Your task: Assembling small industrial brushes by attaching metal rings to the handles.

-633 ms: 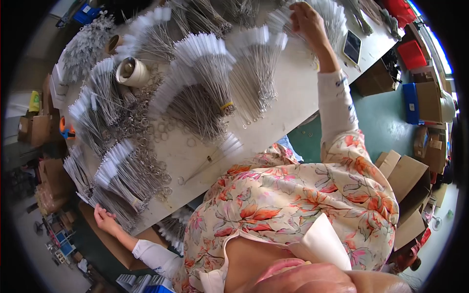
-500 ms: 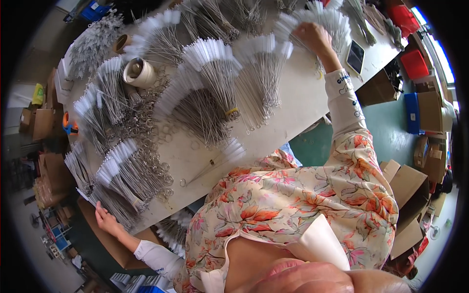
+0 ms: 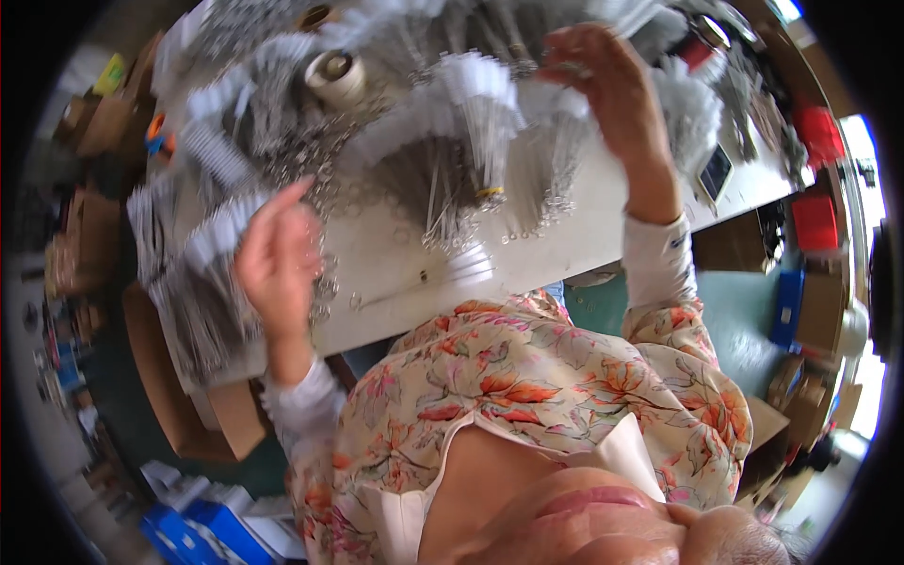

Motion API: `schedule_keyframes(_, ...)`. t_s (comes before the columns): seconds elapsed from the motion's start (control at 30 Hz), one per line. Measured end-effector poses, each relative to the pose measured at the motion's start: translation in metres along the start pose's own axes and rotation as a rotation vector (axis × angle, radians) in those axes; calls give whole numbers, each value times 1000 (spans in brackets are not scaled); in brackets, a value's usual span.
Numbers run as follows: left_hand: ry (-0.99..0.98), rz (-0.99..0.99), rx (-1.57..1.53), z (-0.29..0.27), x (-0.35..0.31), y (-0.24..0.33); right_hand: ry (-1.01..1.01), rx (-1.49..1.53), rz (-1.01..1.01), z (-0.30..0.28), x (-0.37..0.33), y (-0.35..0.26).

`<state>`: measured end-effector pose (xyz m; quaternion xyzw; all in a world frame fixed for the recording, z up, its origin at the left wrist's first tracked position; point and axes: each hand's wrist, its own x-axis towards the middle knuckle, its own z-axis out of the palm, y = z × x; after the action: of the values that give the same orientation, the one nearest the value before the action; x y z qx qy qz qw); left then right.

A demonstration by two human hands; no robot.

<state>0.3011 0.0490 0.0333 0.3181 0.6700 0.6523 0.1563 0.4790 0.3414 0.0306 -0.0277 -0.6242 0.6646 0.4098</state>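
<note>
Left hand point(image 3: 280, 254) at nine o'clock and right hand point(image 3: 617, 99) at one half open, seemingly empty; twelve's brush bundle point(image 3: 480, 104) banded, other brushes point(image 3: 221, 155) apparently loose

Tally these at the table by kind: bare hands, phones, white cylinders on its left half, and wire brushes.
Bare hands, left hand and right hand: 2
Phone: 1
White cylinder: 1
Wire brushes: too crowded and blurred to count
Total, brushes aside: 4

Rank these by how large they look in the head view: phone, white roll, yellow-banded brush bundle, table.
1. Table
2. Yellow-banded brush bundle
3. White roll
4. Phone

Apparent size only; fisheye bending affects it.
</note>
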Motion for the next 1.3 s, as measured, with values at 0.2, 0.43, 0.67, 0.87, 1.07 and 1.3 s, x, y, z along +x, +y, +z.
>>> schedule_keyframes(0.2, -20, 657, 262, 57, 16, -19, -284, -135, 39, 162, -43, 4)
schedule_keyframes(0.43, -60, 394, 40, 34, -15, -27, -101, 484, 540, 148, -52, 50)
schedule_keyframes(0.67, -152, 931, 594, 5, -27, -29, -163, 679, 592, 151, -44, 40)
schedule_keyframes(0.87, -484, 645, 152, -10, -3, 0, -579, -262, 350, 181, -62, 10)
schedule_keyframes(1.07, -483, 406, 24, -27, -18, -3, -614, -95, 377, 166, -65, 3)
schedule_keyframes(1.3, -398, 651, 164, 1, -39, -22, -731, -36, 783, 137, -80, 2)
